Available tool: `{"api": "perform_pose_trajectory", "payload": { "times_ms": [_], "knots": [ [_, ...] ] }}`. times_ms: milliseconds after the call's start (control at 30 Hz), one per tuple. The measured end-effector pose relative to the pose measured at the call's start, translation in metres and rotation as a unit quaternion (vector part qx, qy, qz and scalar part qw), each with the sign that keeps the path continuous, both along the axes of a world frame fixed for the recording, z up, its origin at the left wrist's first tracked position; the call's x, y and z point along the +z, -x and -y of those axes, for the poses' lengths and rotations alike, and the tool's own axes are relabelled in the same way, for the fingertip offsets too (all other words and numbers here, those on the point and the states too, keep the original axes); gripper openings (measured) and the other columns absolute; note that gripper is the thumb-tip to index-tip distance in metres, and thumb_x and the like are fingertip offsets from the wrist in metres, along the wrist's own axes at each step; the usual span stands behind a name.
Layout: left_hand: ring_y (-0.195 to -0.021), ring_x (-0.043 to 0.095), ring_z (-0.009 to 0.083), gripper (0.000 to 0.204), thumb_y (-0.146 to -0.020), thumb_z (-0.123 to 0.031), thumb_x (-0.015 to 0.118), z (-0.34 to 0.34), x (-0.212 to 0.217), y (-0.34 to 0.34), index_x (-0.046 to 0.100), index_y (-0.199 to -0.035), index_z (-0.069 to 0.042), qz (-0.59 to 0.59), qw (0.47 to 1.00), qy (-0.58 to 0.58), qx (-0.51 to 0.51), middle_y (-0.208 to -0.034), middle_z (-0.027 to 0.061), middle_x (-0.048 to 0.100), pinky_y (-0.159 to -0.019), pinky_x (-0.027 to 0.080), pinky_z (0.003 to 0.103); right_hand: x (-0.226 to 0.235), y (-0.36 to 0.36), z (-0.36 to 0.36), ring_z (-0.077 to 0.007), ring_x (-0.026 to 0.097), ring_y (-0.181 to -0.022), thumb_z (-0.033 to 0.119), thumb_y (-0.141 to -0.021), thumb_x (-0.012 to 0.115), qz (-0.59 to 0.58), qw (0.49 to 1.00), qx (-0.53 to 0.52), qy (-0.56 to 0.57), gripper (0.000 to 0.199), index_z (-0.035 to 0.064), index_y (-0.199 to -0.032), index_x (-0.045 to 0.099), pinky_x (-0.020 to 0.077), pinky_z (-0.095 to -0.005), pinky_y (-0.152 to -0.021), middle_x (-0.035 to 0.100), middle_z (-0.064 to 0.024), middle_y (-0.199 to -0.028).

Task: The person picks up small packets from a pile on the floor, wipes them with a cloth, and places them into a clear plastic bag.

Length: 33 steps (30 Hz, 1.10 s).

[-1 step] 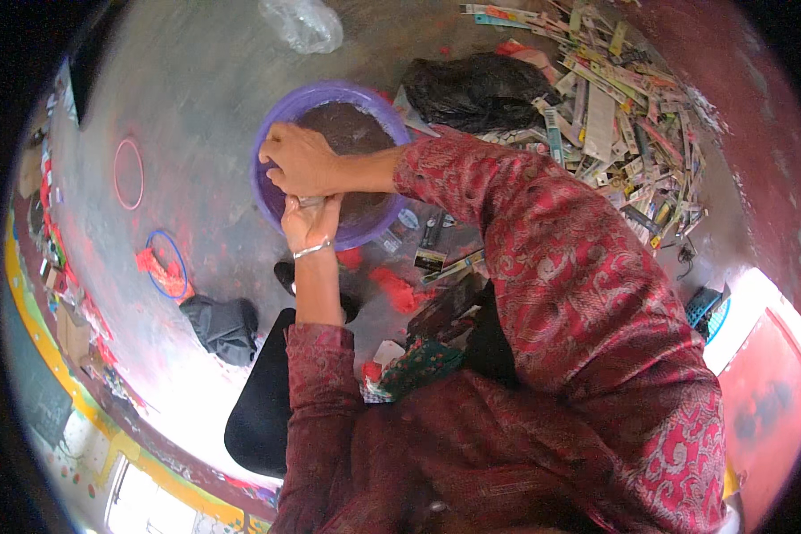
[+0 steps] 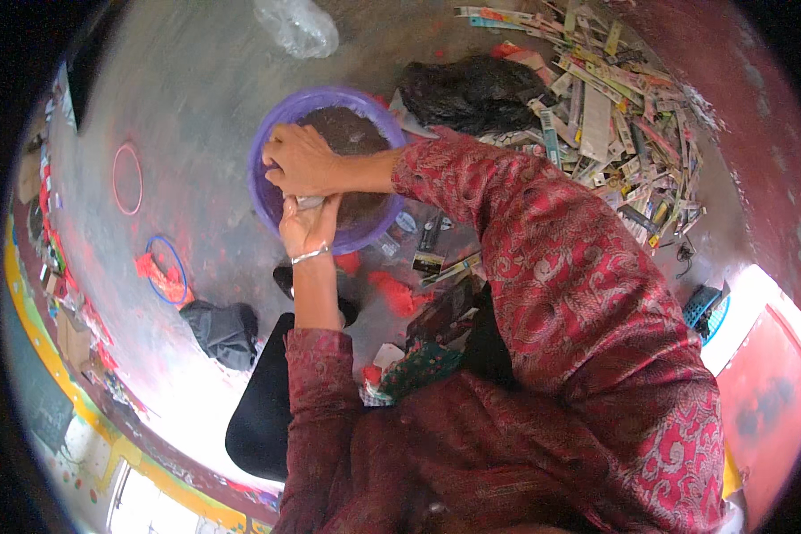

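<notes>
- Over one purple basin on the floor, two hands meet, toward its left side.
- One right hand on top, fingers curled; whether they grip anything, I cannot tell.
- One left hand beneath, palm up, with one silvery bracelet at the wrist; its fingers are mostly hidden, so how far they close I cannot tell.
- One small pale thing between the two hands, its kind unclear.
- Two hoops, left of the basin: one pink hoop, one blue hoop.
- One black plastic bag and one heap of thin strips, too many to count, right of the basin.
</notes>
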<state>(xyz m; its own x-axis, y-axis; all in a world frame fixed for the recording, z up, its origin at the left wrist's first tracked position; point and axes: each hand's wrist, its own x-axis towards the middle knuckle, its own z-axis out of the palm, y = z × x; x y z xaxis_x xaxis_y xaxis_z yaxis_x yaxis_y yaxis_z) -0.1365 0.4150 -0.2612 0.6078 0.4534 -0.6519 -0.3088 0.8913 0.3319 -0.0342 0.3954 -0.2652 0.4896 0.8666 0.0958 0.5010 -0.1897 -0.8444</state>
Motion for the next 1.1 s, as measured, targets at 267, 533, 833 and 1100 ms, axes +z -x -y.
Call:
{"api": "perform_pose_trajectory", "payload": {
  "times_ms": [267, 533, 833, 1100],
  "knots": [
    [-0.113, 0.038, 0.0277, 0.046, -0.085, -0.039, 0.035, -0.039, -0.023, 0.031, 0.042, -0.116, -0.005, 0.081, 0.989, -0.044, -0.114, -0.121, 0.0135, 0.042, -0.096, 0.028, 0.042, 0.03, 0.042, 0.039, -0.0313, 0.051, -0.085, 0.03, -0.076, 0.047, 0.081, 0.994, 0.033, -0.059, 0.034, 0.0021, -0.095, 0.056, 0.0395, -0.0458, -0.071, 0.054, -0.0184, -0.093],
    [-0.116, 0.034, 0.0284, 0.043, -0.088, -0.03, 0.031, -0.005, -0.006, 0.008, 0.034, -0.124, -0.007, 0.228, 0.969, 0.019, -0.099, -0.126, 0.0147, 0.036, -0.097, 0.026, 0.044, -0.001, -0.003, -0.01, -0.0409, 0.035, -0.112, 0.034, -0.077, 0.046, -0.011, 1.0, -0.005, -0.001, 0.052, 0.0041, -0.12, 0.041, 0.0251, -0.051, -0.092, 0.035, -0.0285, -0.12],
    [-0.122, 0.019, 0.0379, 0.072, -0.077, -0.061, 0.031, -0.007, -0.008, 0.001, 0.021, -0.131, -0.014, 0.122, 0.986, -0.064, -0.096, -0.136, 0.0103, 0.019, -0.1, 0.016, 0.051, 0.022, 0.074, -0.003, -0.041, 0.028, -0.117, 0.044, -0.077, 0.043, -0.077, 0.973, -0.217, 0.034, 0.056, 0.0081, -0.119, 0.043, 0.0188, -0.0525, -0.096, 0.028, -0.0251, -0.128],
    [-0.1, 0.047, 0.0252, 0.039, -0.084, -0.029, 0.047, -0.032, -0.015, 0.009, 0.039, -0.12, -0.017, -0.15, 0.981, -0.109, -0.054, -0.113, 0.008, 0.045, -0.077, 0.045, 0.036, 0.021, 0.008, -0.001, -0.0337, 0.039, -0.111, 0.044, -0.076, 0.044, -0.107, 0.99, 0.022, -0.088, 0.046, 0.0104, -0.107, 0.055, 0.0263, -0.0501, -0.091, 0.043, -0.0204, -0.117]
  ]
}}
